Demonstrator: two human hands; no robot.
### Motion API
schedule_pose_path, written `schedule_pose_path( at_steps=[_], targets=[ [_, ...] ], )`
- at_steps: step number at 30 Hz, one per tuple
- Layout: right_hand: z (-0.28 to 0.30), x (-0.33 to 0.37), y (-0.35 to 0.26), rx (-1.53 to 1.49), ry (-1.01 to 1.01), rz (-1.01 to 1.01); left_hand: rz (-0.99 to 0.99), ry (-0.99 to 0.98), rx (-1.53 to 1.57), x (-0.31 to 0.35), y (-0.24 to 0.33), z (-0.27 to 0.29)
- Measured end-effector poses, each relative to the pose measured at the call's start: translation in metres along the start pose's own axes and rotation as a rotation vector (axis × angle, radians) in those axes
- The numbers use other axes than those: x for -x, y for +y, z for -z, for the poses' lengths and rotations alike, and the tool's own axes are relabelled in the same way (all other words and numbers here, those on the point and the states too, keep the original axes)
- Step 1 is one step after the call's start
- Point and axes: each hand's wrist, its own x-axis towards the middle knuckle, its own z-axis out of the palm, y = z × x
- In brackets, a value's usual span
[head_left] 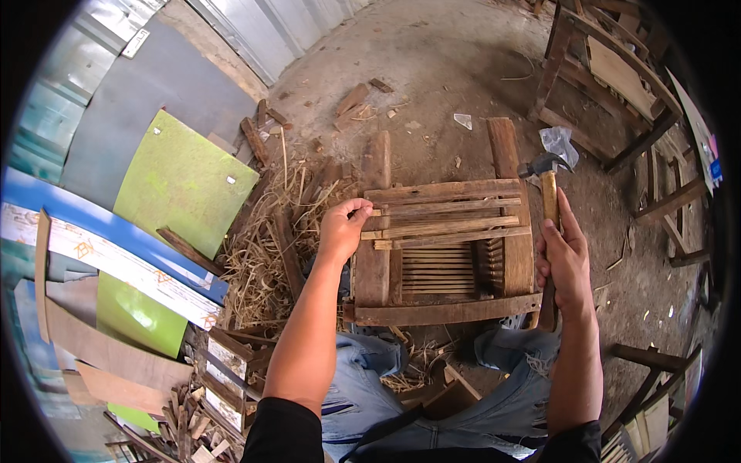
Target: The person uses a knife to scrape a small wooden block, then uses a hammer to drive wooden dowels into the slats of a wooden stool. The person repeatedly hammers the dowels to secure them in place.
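A wooden chair frame (374, 270) lies in front of my knees, with a row of thin slats (436, 272) inside it. Several loose-looking wooden strips (451, 227) rest across its two side posts, beside a wider crosspiece (444, 192). Thumb and forefinger of my left hand (344, 230) pinch together at the strips' left ends; anything between the fingertips is too small to make out. On the right, my right hand (566, 258) wraps round the handle of a claw hammer (549, 197). Its dark head is raised, just beyond the right post.
Wood shavings (251, 266) and offcuts pile up left of the frame. Green panels (181, 181) and boards lean farther left. Other wooden chair frames (594, 85) stand at the right. A clear plastic bag (557, 144) lies on the dirt floor beyond the hammer.
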Motion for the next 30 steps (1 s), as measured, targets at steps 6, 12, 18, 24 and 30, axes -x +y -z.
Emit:
schedule_pose_path(
  at_steps=[6,12,18,24,30],
  targets=[
    [0.0,-0.001,0.002,0.0,-0.009,0.001,-0.007,-0.001,0.016,0.001,-0.001,0.001],
    [-0.001,0.0,0.001,-0.013,-0.003,0.008,-0.062,0.022,0.02,0.003,-0.003,-0.002],
    [-0.005,0.001,-0.002,-0.008,-0.013,0.009,-0.179,0.065,-0.022,0.005,-0.009,-0.006],
    [-0.011,0.004,0.006,0.228,-0.113,0.088,-0.266,0.073,-0.042,0.007,-0.012,-0.008],
    [-0.066,0.012,0.031,0.682,-0.34,0.577,-0.269,0.07,0.034,0.009,-0.011,-0.009]
  ],
)
